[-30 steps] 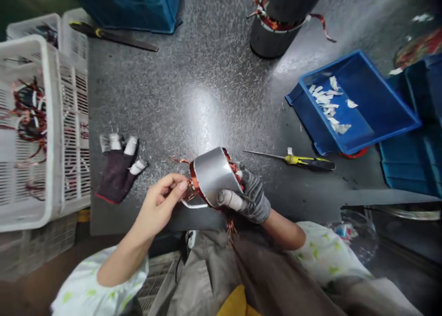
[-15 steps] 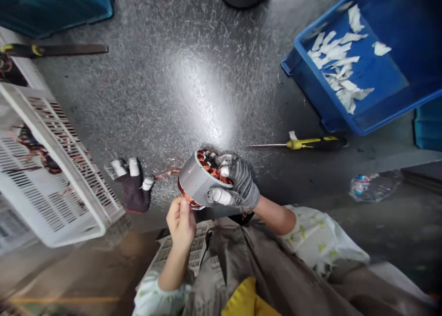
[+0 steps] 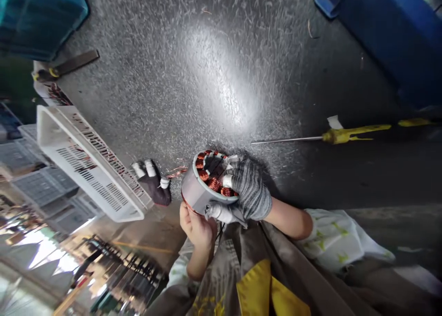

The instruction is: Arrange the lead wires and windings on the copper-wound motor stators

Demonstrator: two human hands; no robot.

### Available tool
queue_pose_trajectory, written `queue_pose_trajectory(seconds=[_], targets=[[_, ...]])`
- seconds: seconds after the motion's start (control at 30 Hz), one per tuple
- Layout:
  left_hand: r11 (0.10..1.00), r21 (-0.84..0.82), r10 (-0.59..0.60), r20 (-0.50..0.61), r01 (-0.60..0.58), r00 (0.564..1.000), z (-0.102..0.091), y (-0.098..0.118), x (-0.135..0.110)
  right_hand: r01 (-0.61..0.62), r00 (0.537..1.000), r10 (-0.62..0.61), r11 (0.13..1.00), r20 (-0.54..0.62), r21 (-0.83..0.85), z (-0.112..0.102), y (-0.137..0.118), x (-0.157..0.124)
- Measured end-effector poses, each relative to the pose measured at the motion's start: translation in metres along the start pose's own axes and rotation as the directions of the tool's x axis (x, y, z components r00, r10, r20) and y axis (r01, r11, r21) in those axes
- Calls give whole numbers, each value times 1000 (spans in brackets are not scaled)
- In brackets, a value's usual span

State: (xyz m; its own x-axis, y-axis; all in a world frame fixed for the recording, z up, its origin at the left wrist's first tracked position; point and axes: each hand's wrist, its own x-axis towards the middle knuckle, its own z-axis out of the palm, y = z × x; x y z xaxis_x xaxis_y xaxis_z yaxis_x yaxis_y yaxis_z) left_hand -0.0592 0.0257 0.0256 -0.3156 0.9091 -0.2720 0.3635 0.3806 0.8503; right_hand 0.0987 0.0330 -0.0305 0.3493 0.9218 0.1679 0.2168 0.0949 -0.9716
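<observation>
A motor stator, a grey metal ring with copper windings inside, is tilted at the table's near edge. My right hand, in a grey knit glove with white-taped fingertips, grips its right side, fingers over the rim and thumb along the outside. My bare left hand is closed at the lower left edge of the stator, fingers partly hidden beneath it. Loose copper wires stick out to the left, near a dark glove with taped fingertips lying on the table.
A yellow-handled screwdriver lies right of the stator. White slotted crates stand at left, with a flat file behind them. A teal bin and a blue bin fill the far corners. Small shavings cover the metal tabletop.
The view has swung, shifting the bins and crates in the picture. The stator has tipped so more of its inner windings face me. My left hand has moved further under its lower edge.
</observation>
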Motion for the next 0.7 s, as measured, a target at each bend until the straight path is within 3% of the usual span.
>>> queue_pose_trajectory(seconds=[0.13,0.27,0.47,0.53,0.7], targets=[[999,41,3,6,-4,1000,2,2,0,-34,999,35,998,1,-61,2,-2,-1],[999,37,-24,104,20,994,-5,7,17,-77,995,82,994,56,-83,2,-4,-4],[998,11,-65,250,65,966,-18,20,42,-77,994,63,983,-86,-168,-1,-14,4],[999,-3,-38,254,40,967,-16,21,41,-63,993,42,978,-106,-199,-1,-14,4],[999,13,28,208,-31,978,-9,16,33,-60,998,57,988,-20,-145,1,-7,-1]])
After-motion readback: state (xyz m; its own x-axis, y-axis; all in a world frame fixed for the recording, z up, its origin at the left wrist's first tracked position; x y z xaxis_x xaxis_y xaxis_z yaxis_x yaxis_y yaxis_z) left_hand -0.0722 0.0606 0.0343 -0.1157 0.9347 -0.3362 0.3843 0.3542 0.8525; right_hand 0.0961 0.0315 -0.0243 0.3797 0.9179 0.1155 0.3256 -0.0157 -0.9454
